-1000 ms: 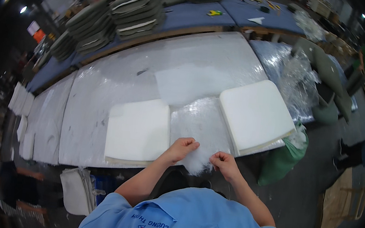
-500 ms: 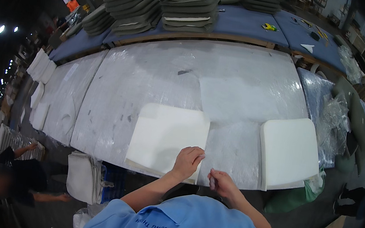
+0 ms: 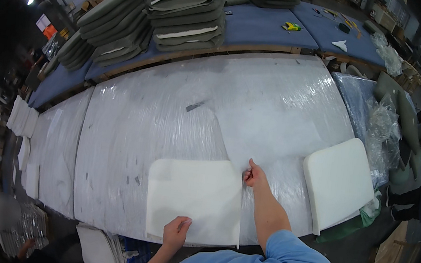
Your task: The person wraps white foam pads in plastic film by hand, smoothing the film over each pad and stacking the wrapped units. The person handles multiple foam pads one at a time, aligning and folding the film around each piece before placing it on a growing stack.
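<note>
A white foam cushion pad (image 3: 198, 190) with rounded far corners lies flat in front of me at the table's near edge. Over its near part is my left hand (image 3: 176, 231), fingers pinched together; anything between them is too small to name. My right hand (image 3: 253, 174) is just beyond the pad's far right corner, fingers curled in and thumb pointing away from me. What it may grip is hidden. Farther right, a second white foam pad (image 3: 340, 175) rests at the table edge, apart from both hands.
Plastic film covers the light work table (image 3: 139, 118). Beyond it, a blue-topped table (image 3: 264, 26) carries stacks of grey-green cushions (image 3: 187, 17). Crumpled clear plastic (image 3: 383, 125) lies at the right. More white pads (image 3: 96, 248) stand below at left. A person's legs (image 3: 413, 201) show at right.
My right hand has reached forward to the pad's far corner. My left hand has drawn back toward the pad's near edge. The view has tilted and shifted.
</note>
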{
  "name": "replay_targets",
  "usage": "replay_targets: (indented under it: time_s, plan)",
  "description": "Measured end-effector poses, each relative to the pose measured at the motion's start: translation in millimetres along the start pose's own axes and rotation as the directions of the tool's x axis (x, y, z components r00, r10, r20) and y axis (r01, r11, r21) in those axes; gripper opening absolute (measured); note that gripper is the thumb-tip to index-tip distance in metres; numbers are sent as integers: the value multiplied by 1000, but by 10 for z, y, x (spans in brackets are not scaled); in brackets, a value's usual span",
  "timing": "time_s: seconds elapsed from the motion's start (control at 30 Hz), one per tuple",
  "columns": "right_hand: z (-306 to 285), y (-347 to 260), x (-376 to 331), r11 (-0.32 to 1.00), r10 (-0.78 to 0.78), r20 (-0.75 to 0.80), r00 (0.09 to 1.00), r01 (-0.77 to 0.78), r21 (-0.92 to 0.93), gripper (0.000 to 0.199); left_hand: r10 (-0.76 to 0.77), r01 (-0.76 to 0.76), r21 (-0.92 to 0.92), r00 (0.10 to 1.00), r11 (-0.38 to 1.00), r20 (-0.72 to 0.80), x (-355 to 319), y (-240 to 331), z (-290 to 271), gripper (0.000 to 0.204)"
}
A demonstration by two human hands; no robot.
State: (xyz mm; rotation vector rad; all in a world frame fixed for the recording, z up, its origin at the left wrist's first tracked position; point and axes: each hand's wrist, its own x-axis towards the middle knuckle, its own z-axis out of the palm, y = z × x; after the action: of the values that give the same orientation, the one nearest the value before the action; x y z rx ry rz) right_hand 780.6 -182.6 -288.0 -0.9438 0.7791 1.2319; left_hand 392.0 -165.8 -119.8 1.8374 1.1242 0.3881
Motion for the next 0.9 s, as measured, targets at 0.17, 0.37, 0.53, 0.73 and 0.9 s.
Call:
replay_targets:
  time_s: [0.17, 0.37, 0.53, 0.73, 0.9]
  plan:
    - [611, -513, 333, 963, -268, 119, 956, 271, -12, 36, -54, 54, -29, 998, 998, 10, 225, -111, -122, 18]
    - [1617, -937, 29, 813, -559, 218, 800, 581, -47, 27, 58, -59, 1, 992, 998, -108, 581, 73, -137, 16]
    - [729, -757, 230, 688, -490, 213, 845, 525, -501, 25, 262, -271, -39, 954, 962, -148, 1256, 485, 65, 15]
    - [-308, 111, -226, 800, -472, -50, 880, 404, -443, 47, 616, -595, 167, 777, 786, -131, 2218, 808, 474, 19]
    - [-1105, 389, -769, 833, -392, -119, 912, 296, -468, 33, 793, -777, 239, 608, 583, 40, 2460, 870, 1026, 21]
